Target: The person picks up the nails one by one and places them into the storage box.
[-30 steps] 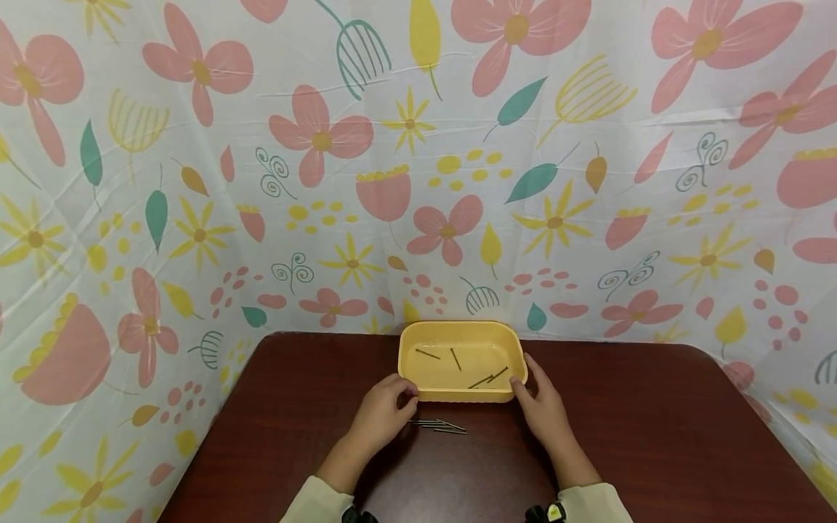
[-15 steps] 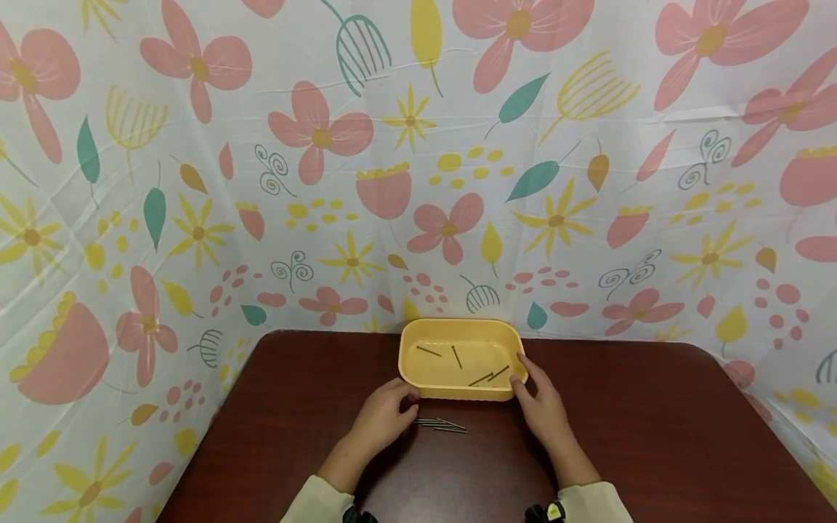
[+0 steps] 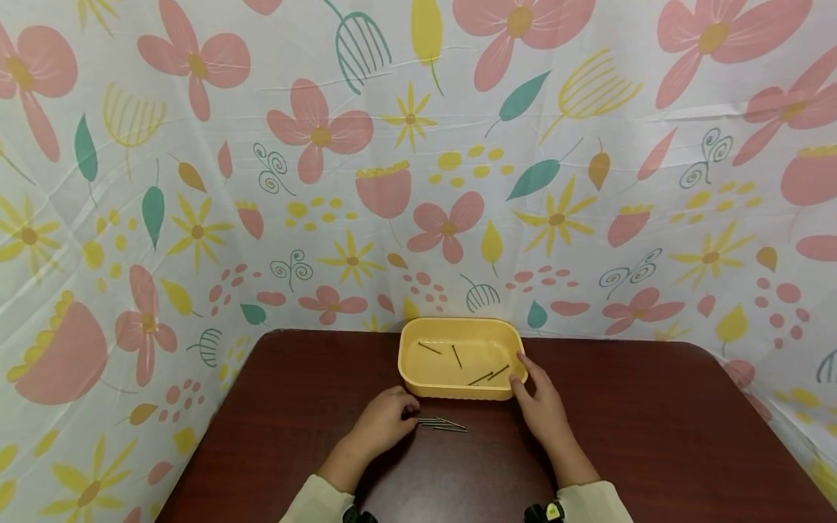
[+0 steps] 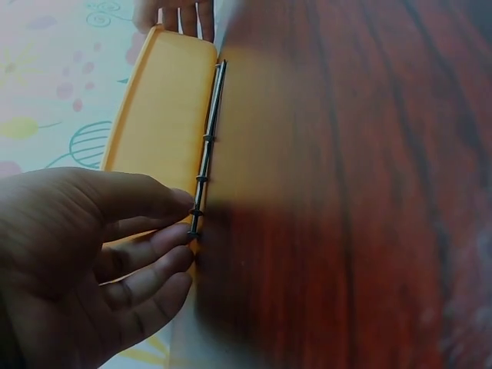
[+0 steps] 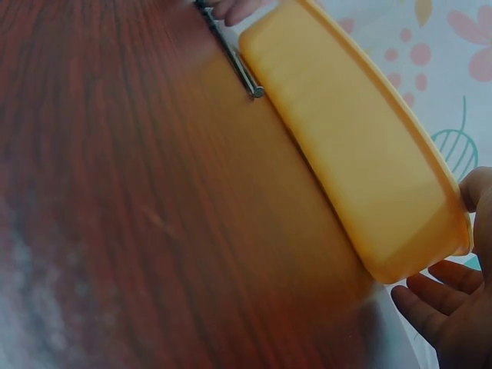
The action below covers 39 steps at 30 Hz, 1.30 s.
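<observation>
Several dark metal nails (image 3: 445, 423) lie in a loose bunch on the table, in front of a shallow yellow tray (image 3: 461, 393). My left hand (image 3: 382, 421) is beside the bunch's left end. In the left wrist view, its thumb and loosely bent fingertips (image 4: 181, 257) are close to the nail heads; no nail is visibly lifted, and contact is hard to make out. At the tray's right end, my right hand (image 3: 543, 407) holds the rim, thumb at the front corner and fingers along the side. Inside the tray lie several more nails (image 3: 456, 356).
The dark red-brown wooden table (image 3: 654, 421) reaches back to a flower-patterned cloth (image 3: 575, 276), which hangs behind it and along both sides. The tray stands near the table's back edge, close to the cloth.
My left hand has come away from the tray's front left corner and moved slightly down toward the nails on the table. My right hand stays on the tray.
</observation>
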Available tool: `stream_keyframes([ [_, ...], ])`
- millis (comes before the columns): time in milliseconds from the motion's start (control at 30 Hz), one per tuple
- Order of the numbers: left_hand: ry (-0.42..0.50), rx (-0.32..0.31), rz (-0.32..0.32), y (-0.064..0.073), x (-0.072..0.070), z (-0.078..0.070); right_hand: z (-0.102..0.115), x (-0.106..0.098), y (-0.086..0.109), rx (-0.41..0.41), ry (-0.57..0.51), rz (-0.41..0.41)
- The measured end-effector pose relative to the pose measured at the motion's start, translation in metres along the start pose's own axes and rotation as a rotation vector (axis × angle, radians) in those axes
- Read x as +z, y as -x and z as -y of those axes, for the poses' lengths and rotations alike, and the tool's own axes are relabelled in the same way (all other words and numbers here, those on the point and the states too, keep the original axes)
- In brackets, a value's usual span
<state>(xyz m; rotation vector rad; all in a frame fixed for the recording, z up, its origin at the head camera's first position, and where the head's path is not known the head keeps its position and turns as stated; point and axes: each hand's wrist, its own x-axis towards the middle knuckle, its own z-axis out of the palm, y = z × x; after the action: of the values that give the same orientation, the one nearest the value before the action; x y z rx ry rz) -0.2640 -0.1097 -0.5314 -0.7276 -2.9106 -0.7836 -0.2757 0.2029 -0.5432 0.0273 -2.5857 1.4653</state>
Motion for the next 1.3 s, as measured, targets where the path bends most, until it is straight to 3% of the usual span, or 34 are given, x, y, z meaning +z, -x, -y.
stream_keyframes([
  [600, -0.061, -0.004, 0.050, 0.0007, -0.0028, -0.0036, -0.0051, 0.0004, -0.0032, -0.003, 0.015, -0.005],
  [1033, -0.035, -0.016, 0.025, 0.0038, -0.0019, -0.0036, -0.0048, 0.0007, -0.0012, -0.004, 0.006, 0.001],
  [1300, -0.014, -0.031, 0.047, 0.0024, -0.0033, -0.0041, -0.0045, 0.0001, -0.0010, -0.003, 0.010, -0.002],
])
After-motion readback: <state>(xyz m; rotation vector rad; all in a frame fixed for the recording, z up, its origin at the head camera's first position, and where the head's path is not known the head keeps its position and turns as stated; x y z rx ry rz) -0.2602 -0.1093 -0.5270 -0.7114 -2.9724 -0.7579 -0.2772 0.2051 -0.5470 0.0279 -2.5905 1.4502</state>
